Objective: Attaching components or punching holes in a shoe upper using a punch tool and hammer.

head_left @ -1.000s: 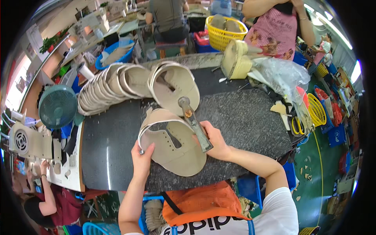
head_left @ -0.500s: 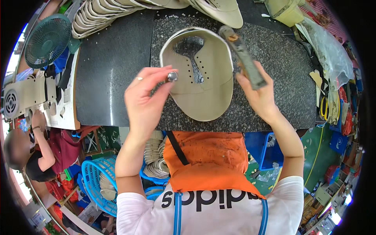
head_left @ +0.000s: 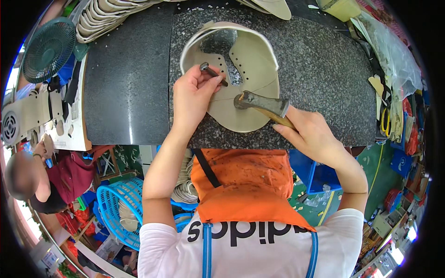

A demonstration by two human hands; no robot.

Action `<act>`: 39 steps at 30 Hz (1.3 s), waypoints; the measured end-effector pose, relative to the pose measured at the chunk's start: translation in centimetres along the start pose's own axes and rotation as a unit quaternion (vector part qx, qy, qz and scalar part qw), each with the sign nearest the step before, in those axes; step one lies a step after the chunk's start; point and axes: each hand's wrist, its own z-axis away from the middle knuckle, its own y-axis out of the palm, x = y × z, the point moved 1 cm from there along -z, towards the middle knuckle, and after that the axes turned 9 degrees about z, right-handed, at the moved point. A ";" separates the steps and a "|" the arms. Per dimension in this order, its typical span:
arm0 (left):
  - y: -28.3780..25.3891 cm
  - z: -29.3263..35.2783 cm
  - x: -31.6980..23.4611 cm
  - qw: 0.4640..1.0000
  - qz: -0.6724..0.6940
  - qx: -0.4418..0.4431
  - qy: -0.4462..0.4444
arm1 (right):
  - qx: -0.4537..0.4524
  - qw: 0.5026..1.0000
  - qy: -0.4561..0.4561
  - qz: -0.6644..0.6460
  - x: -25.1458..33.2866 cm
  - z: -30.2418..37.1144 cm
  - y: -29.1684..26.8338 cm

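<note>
A beige shoe upper (head_left: pixel 245 118) lies on the dark stone slab, its toe toward me and rows of small eyelet holes along its opening. My left hand (head_left: pixel 191 95) is closed on a short metal punch (head_left: pixel 214 75), held tilted between thumb and fingers. The punch's lower end is over the eyelet row on the left; whether it touches the upper I cannot tell. My right hand (head_left: pixel 313 134) grips the wooden handle of a hammer (head_left: pixel 264 104). The hammer's metal head is above the toe part, apart from the punch.
Stacked beige uppers (head_left: pixel 109 18) lie at the slab's far left edge. A green fan (head_left: pixel 48 51) and a seated person are at the left. Clear plastic sheeting (head_left: pixel 391 55) covers things at the right. Below stands a blue basket (head_left: pixel 118 208) with more pieces.
My left hand has moved right over the upper, turning the punch so its length shows. My right hand has come down toward the slab's near edge, swinging the hammer head over the toe.
</note>
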 end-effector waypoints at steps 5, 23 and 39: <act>-0.6 0.1 0.4 0.996 -0.080 0.029 0.013 | -0.006 0.999 0.013 0.035 -0.2 0.0 -0.8; -0.4 -0.7 0.4 1.000 -0.003 -0.027 0.014 | -0.139 0.989 0.040 0.018 2.0 -2.6 -7.5; -0.3 -0.9 0.7 0.998 -0.053 -0.002 0.046 | -0.054 0.988 0.027 0.144 2.4 -3.0 -7.1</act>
